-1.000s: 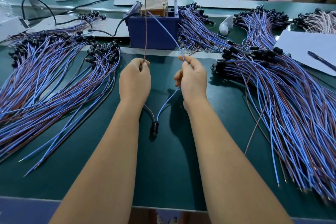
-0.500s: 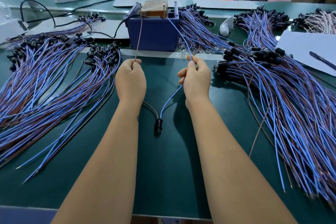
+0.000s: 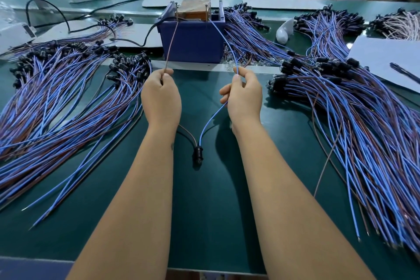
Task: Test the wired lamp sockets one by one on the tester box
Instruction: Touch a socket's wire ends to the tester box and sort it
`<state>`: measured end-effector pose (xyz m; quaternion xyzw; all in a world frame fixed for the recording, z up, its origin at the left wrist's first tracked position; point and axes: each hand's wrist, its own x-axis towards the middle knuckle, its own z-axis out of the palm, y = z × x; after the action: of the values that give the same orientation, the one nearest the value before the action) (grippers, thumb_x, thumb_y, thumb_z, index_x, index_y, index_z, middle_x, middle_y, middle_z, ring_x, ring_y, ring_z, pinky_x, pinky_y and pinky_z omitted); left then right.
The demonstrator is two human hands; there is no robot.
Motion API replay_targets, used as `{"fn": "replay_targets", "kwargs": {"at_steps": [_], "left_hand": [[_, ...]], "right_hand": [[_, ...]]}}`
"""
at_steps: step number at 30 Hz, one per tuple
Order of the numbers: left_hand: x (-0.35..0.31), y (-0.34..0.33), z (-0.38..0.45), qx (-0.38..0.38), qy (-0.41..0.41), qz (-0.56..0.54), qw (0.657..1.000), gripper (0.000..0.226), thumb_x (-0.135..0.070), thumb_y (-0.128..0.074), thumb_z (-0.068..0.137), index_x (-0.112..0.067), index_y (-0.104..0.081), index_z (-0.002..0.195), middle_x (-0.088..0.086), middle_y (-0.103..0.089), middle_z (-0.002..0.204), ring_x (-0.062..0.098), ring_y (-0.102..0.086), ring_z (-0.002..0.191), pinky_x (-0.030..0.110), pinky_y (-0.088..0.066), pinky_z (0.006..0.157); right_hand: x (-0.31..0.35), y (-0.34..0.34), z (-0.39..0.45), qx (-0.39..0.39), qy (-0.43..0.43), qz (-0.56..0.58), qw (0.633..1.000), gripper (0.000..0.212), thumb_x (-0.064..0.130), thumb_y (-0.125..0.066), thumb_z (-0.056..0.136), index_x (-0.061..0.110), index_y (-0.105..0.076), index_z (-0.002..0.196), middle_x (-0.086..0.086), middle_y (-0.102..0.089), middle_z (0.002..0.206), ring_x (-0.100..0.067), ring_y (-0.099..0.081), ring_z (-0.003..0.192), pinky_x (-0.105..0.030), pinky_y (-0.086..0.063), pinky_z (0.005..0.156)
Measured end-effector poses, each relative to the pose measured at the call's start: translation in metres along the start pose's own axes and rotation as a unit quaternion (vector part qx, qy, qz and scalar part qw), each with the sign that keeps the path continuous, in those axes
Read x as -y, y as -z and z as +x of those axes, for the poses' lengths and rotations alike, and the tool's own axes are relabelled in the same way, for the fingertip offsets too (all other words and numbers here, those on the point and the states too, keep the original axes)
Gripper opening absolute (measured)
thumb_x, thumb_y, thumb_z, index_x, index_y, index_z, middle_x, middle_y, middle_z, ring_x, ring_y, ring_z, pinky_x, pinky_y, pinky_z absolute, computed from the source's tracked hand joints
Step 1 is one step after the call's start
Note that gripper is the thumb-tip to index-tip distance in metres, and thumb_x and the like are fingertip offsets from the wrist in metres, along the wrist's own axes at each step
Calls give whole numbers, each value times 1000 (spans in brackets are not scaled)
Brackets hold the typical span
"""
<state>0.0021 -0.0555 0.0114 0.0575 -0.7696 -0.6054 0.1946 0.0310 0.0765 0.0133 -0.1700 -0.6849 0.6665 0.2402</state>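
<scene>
Pinching thin brown wire (image 3: 172, 38), blue wire (image 3: 223, 38); hands (image 3: 161, 98) fisted.

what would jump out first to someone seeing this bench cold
The two hands, mid-frame: the left hand pinches a brown wire and the right hand a blue wire, both leading up to the blue tester box behind them. The black socket lies on the green mat between the forearms. Big fans of blue and brown wired sockets spread out on the left and right.
</scene>
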Motion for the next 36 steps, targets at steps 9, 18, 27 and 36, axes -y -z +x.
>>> {"fn": "replay_targets", "kwargs": {"at_steps": [9,18,27,36], "left_hand": [[0,0,0,10,18,-12,1000,29,-14,-37,99,-19,-65,105,-9,-41,56,3,-30,38,19,-26,41],[0,1,1,18,27,-32,999,30,-11,-36,95,-20,-64,101,-8,-41,58,7,-31,43,23,-26,44],[1,0,1,18,36,-38,998,29,-11,-36,96,-21,-64,99,-7,-41,57,4,-29,40,19,-25,39],[2,0,1,14,41,-38,998,29,-12,-36,97,-21,-64,101,-8,-41,57,4,-30,40,19,-25,40]], "right_hand": [[-3,-1,0,14,22,-25,999,25,15,-37,104,20,-51,125,0,-59,62,-9,-53,42,-35,-51,64],[-5,-1,1,28,35,-61,997,31,14,-39,104,20,-50,132,-3,-59,67,-8,-56,42,-28,-51,56],[-7,-1,1,36,35,-72,996,31,16,-40,103,23,-52,131,-2,-59,67,-8,-57,42,-33,-55,61],[-7,-1,1,26,25,-58,998,31,15,-39,103,22,-51,132,-5,-61,70,-9,-57,42,-34,-55,61]]}}
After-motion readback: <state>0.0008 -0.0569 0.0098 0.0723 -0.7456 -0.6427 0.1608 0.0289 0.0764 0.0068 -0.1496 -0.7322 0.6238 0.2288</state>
